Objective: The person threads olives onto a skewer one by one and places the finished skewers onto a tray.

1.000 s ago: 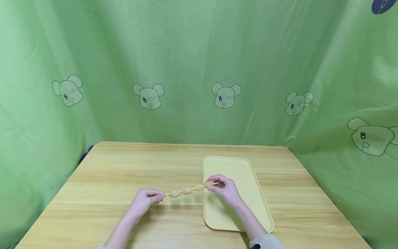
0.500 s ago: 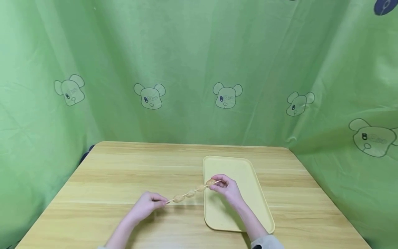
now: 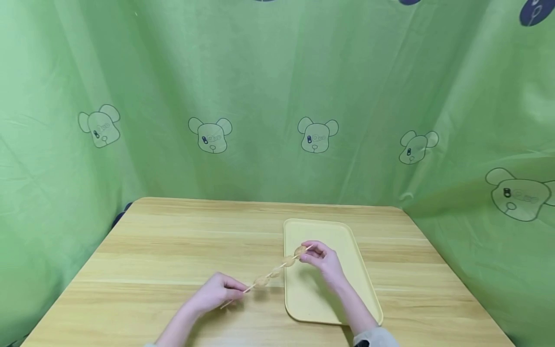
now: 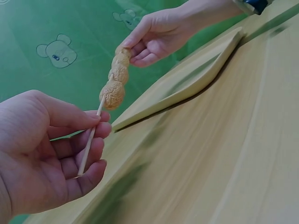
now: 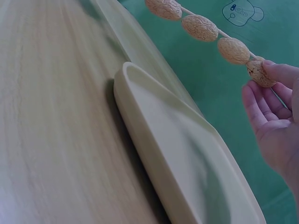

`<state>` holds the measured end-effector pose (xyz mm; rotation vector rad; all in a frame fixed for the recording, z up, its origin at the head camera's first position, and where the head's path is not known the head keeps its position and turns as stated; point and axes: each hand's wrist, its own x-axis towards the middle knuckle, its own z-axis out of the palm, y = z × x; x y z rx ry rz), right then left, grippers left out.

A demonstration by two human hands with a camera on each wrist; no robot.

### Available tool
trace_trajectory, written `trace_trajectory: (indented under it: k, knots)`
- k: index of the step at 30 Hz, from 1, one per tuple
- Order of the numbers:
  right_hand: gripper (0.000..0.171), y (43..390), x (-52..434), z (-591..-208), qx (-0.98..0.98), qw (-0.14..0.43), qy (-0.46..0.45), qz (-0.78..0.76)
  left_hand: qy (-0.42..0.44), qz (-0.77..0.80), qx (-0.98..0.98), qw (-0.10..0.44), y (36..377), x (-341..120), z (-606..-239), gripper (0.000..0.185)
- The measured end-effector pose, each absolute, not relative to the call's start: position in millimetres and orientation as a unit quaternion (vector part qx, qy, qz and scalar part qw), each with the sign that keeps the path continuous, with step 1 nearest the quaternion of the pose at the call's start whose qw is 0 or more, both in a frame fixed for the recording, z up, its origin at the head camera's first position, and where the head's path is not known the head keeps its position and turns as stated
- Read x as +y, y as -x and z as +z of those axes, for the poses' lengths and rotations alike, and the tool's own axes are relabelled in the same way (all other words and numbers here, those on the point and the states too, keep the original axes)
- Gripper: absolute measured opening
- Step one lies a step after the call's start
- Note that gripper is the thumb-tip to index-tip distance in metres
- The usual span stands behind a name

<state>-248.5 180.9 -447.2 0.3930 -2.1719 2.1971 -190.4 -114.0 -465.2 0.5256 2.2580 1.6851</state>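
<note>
A thin wooden skewer [image 3: 243, 292] carries several tan, wrinkled nut-like pieces [image 3: 261, 281] [image 4: 112, 93] [image 5: 200, 27]. My left hand [image 3: 215, 293] [image 4: 51, 149] pinches the bare lower end of the stick between thumb and fingers, above the wooden table [image 3: 165, 260]. My right hand [image 3: 323, 260] [image 5: 273, 121] pinches the topmost piece [image 3: 300, 251] [image 5: 258, 71] near the stick's tip, over the pale yellow tray [image 3: 334, 231] [image 4: 187, 84] [image 5: 177, 154]. The skewer slants up from left to right, held in the air between both hands.
The tray lies right of the table's middle, its long side running away from me. Green cloth with bear-head prints [image 3: 318, 135] hangs behind and on both sides of the table. A grey sleeve cuff [image 3: 377, 337] shows at the bottom right.
The left hand has moved right and toward me, lowering its end of the stick. The right hand has shifted slightly right and away, so the skewer now tilts more steeply.
</note>
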Motion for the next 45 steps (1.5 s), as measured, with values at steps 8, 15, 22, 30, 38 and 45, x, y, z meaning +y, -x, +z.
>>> trace_trajectory:
  k: [8, 15, 22, 30, 38, 45]
  knots:
    - [0.039, 251.6, 187.9, -448.7, -0.667, 0.013, -0.109, 0.737, -0.188, 0.608, 0.751, 0.176, 188.8, -94.5, -466.9, 0.023]
    - [0.038, 254.3, 193.8, -448.7, -0.657, 0.018, -0.079, 0.749, -0.194, 0.624, 0.733, 0.190, 185.5, -77.1, -464.6, 0.023]
    - [0.037, 258.4, 196.8, -447.8, -0.653, 0.017, -0.034, 0.756, -0.175, 0.638, 0.723, 0.200, 187.4, -59.8, -467.6, 0.021]
    - [0.039, 263.9, 203.3, -445.7, -0.716, 0.039, -0.007, 0.697, -0.152, 0.668, 0.700, 0.200, 189.5, -42.2, -470.5, 0.020]
    - [0.039, 261.3, 215.0, -444.8, -0.771, 0.035, 0.003, 0.636, -0.127, 0.698, 0.681, 0.183, 193.6, -24.3, -468.5, 0.023]
    - [0.043, 252.0, 243.6, -449.6, -0.800, 0.037, -0.006, 0.599, -0.100, 0.723, 0.662, 0.169, 203.6, -10.9, -467.2, 0.027]
